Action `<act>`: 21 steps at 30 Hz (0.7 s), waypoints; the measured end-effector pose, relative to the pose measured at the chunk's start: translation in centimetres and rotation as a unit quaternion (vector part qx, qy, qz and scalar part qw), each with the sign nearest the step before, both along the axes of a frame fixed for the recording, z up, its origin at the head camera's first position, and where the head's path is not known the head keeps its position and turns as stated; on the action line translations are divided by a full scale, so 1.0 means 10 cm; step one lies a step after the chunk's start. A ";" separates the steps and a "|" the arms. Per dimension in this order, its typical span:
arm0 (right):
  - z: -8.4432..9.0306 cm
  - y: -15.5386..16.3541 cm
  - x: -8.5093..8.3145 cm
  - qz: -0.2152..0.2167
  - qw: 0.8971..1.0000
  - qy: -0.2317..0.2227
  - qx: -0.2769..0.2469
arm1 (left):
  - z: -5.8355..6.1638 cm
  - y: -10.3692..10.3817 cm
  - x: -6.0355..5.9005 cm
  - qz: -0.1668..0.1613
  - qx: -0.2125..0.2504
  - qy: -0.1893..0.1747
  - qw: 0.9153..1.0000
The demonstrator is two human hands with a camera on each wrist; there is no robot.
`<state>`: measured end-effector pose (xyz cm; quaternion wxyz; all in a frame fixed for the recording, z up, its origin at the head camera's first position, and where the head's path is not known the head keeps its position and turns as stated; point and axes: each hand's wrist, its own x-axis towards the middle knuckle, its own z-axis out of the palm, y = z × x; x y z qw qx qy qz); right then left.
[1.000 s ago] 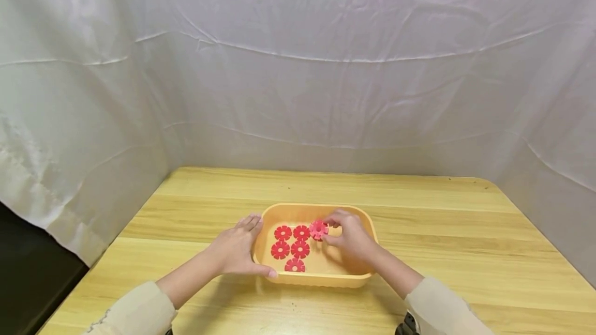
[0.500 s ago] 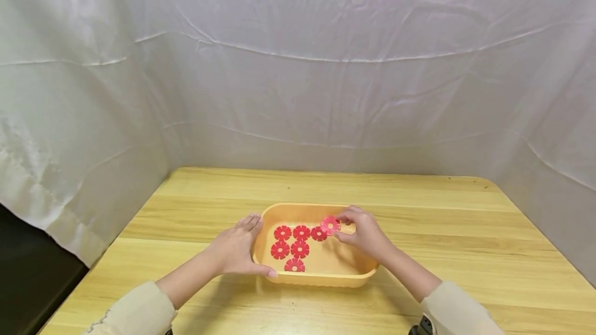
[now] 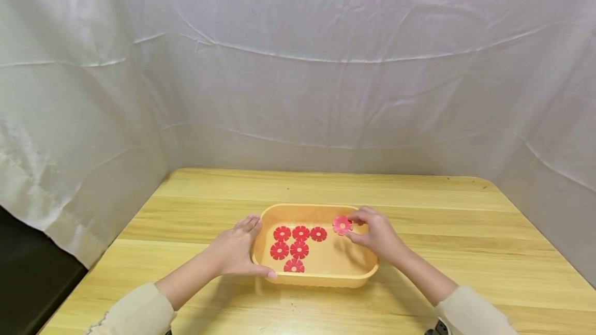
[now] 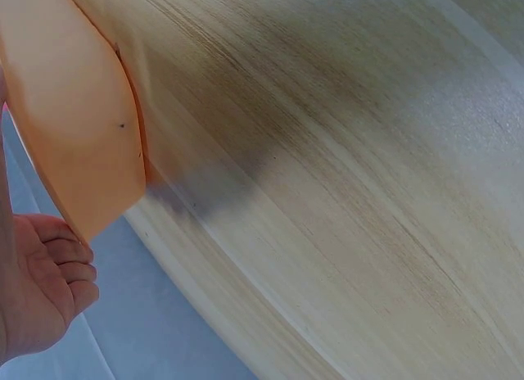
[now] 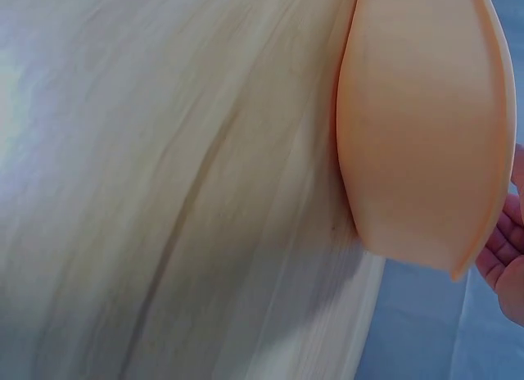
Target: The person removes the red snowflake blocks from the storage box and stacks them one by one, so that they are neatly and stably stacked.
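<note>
Several red flower-shaped plastic snowflake discs [image 3: 300, 249] lie flat in the left half of an orange plastic tub [image 3: 321, 282]. They form rows: three at the back, two in the middle, one at the near wall. Over the tub's right half, my right hand [image 3: 379, 234] pinches another, pinker disc [image 3: 342, 225] by its right edge between thumb and fingers. My left hand [image 3: 235, 249] rests spread against the tub's left end, thumb along the near rim. In the left wrist view, my left fingers [image 4: 70, 265] sit at the rim; the discs are hidden behind the wall.
The tub stands on a light wooden table [image 3: 447, 221] near its front. A pale cloth curtain [image 3: 326, 66] hangs behind and at both sides. A dark surface [image 3: 32, 268] lies beyond the table's left edge.
One disc now lies at the right end of the back row, out of my right hand. That hand has moved right with the other disc. My left hand stays in place.
</note>
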<state>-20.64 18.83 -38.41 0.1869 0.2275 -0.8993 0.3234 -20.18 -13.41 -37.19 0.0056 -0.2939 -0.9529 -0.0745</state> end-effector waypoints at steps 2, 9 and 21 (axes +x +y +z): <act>0.00 0.03 0.00 -0.001 1.000 0.010 0.004 | 0.00 0.00 0.00 0.000 0.000 0.001 1.000; 0.02 0.11 0.04 -0.012 0.999 0.036 0.014 | 0.00 0.00 0.00 0.000 0.000 -0.002 1.000; 0.03 0.28 0.07 -0.024 0.995 0.095 0.017 | 0.00 0.00 0.00 0.003 0.001 -0.004 1.000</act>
